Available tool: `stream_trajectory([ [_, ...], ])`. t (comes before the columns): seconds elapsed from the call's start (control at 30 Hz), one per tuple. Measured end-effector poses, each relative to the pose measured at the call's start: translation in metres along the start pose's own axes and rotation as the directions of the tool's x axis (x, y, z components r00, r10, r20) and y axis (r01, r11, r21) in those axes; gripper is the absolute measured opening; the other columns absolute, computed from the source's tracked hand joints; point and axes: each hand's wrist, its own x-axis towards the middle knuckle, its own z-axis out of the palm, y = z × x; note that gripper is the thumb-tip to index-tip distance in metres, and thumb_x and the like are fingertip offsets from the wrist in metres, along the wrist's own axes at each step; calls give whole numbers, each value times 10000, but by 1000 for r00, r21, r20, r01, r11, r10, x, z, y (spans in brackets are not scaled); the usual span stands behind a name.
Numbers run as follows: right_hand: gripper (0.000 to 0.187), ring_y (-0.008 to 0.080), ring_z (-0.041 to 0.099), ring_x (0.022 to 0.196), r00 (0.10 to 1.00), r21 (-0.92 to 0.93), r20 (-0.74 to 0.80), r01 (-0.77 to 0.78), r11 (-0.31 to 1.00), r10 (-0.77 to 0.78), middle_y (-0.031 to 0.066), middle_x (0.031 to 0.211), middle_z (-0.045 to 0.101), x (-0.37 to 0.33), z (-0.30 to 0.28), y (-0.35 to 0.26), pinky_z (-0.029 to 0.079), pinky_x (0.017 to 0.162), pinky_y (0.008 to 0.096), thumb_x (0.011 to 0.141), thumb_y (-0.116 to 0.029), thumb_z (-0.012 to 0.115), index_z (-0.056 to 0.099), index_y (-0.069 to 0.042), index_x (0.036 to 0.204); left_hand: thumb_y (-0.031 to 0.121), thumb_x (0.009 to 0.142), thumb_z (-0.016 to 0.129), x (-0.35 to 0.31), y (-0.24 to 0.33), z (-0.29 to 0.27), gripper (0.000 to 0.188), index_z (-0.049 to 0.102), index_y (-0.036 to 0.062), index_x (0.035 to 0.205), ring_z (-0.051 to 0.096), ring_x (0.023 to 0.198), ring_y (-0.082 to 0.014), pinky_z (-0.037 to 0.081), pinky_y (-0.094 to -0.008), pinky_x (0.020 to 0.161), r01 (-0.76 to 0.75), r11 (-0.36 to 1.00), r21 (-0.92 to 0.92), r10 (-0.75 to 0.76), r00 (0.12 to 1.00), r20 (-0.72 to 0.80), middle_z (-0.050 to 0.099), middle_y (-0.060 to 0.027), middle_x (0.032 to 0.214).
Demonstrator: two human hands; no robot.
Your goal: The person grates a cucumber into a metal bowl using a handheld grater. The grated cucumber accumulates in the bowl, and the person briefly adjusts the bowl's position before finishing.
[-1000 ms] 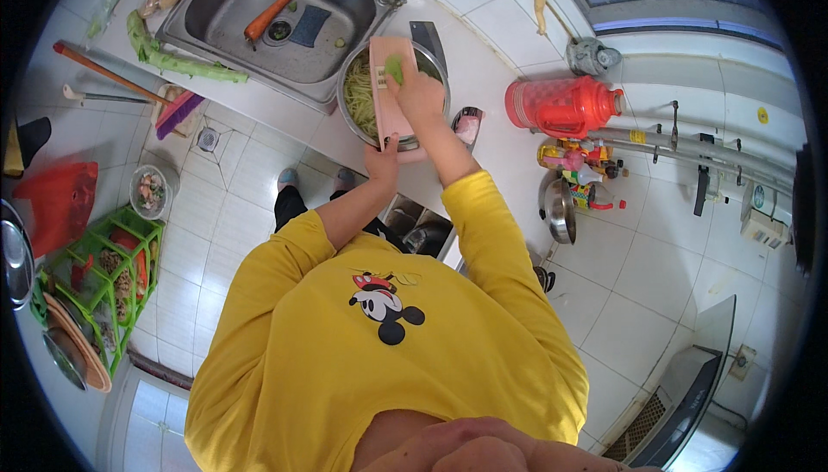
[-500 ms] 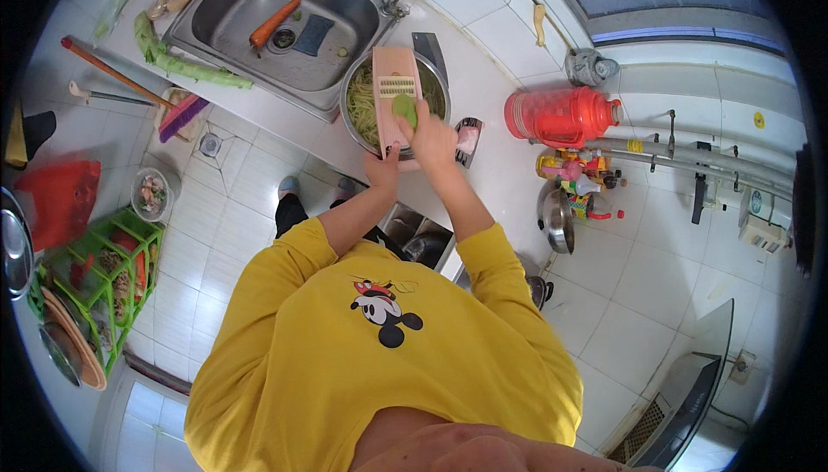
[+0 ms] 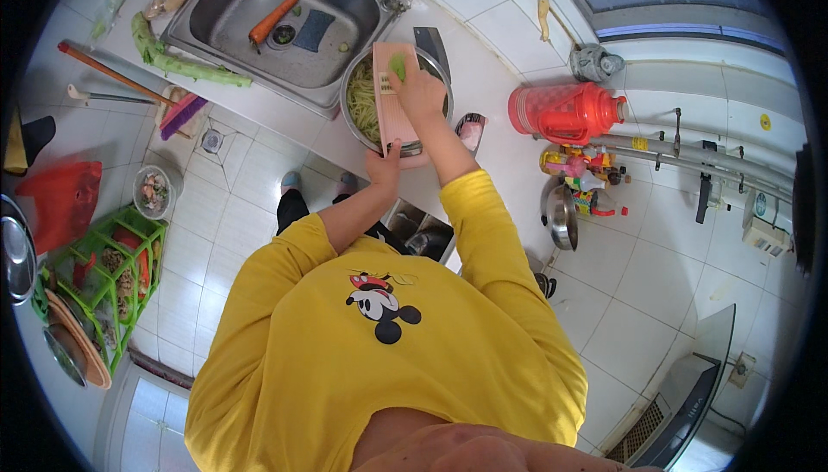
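Both hands grip: left hand [image 3: 385,164], pink grater [image 3: 396,114]; right hand [image 3: 421,96], seemingly green vegetable [image 3: 397,65]; dark hood [image 3: 680,418] bears lettering [image 3: 693,407].

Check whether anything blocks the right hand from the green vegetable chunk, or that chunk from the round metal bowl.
Nothing visible separates the right hand from the green vegetable chunk it holds. Between the chunk and the metal bowl lies a flat pink grater, its near end held by the left hand.

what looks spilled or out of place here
Nothing looks clearly damaged. Slightly untidy: small green scraps lie loose in the rectangular grey metal sink, near the long orange carrot, rather than with the pale-green shreds in the round metal bowl.
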Motion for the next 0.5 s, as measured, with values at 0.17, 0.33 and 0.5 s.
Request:
stream_trajectory([
  [0.17,474,378,707,699,996,37,27,-81,996,80,190,762,704,33,-7,-6,536,608,515,956,-501,590,525,-100,1199,124,908,756,1,-6,1,370,611,-14,1219,670,924,-198,538,-349,823,-6,998,56,12,994,-108,717,-116,1096],
  [0.33,495,361,702,670,998,21,53,-32,999,31,175,734,691,-54,-33,5,531,559,495,944,-514,612,536,-89,1185,120,915,747,0,-3,0,364,603,-12,1222,657,979,-205,528,-350,845,-114,988,102,121,990,-66,702,-107,1137],
  [0.5,486,340,687,598,1000,-62,22,20,998,-19,140,682,672,-103,-20,8,531,500,451,931,-514,633,546,-98,1167,102,927,731,2,-14,2,393,560,-8,1264,652,1021,-215,527,-358,857,-51,997,-51,48,997,-54,683,-114,1187],
])
